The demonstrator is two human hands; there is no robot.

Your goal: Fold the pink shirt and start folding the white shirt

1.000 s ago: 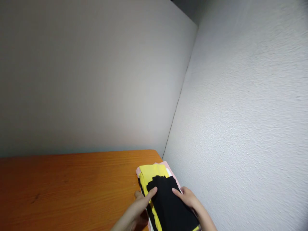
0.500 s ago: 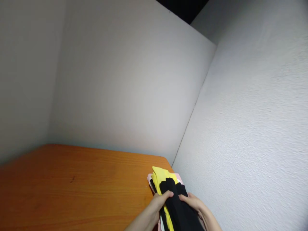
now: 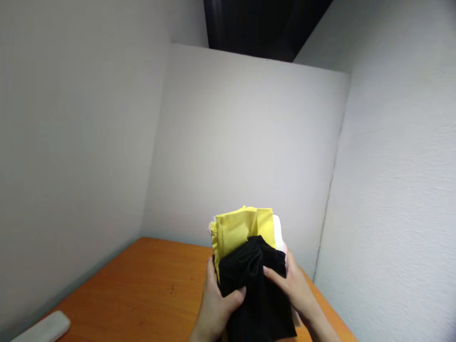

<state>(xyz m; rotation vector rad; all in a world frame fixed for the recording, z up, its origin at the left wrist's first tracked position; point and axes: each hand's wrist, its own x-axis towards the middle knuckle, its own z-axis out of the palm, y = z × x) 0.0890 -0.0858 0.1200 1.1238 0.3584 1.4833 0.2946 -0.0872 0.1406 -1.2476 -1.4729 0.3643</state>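
While both hands clamp it, folded yellow-and-black cloth bundle (image 3: pixel 249 256), left grip (image 3: pixel 217 304), right grip (image 3: pixel 292 285), above orange table (image 3: pixel 142 294)

1. Black cloth (image 3: pixel 254 285): soft knit fabric, matt, creased where gripped.
2. Yellow cloth (image 3: pixel 240 228): smooth woven or knit fabric, matt, with a stitched hem at the top edge.
3. White cloth (image 3: pixel 278 232): thin fabric edge only; finish cannot be judged.
4. Table (image 3: pixel 142 289): orange-brown wood grain, smooth, slight sheen.
5. Right wall (image 3: pixel 399 190): rough, textured, matt paint.
6. Back panel (image 3: pixel 245 137): smooth, matt, off-white.
7. Pale object (image 3: pixel 42 327): smooth, matt, material unclear.
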